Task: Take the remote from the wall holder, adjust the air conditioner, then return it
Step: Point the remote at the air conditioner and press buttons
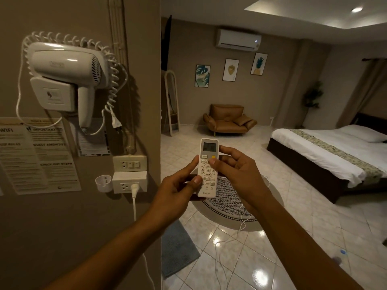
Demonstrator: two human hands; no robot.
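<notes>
The remote [208,168] stands upright in front of the person, out over the tiled floor [272,248], display end up and facing the camera. The left hand [178,190] grips its lower half: the thumb lies across the lower buttons and the other fingers [191,165] wrap along the left edge and behind. The right hand [236,170] closes on the upper half from the right, its thumb tip resting on the keypad just under the yellow button, the index finger against the right edge beside the display. Both hands' fingers are narrow, holding the remote between them.

One remote is in view, and one air conditioner [238,40] high on the far wall, a small light showing near its right end. The wall holder [104,182], a small white cup, is fixed to the near wall just left of the lower socket [129,183]; nothing sits in it. There are two socket boxes, the upper socket box [129,163] right above the lower; the lower has one white plug [135,189] in it. One hair dryer [69,74] hangs in its wall cradle above. Three framed pictures [230,70] hang below the air conditioner.
</notes>
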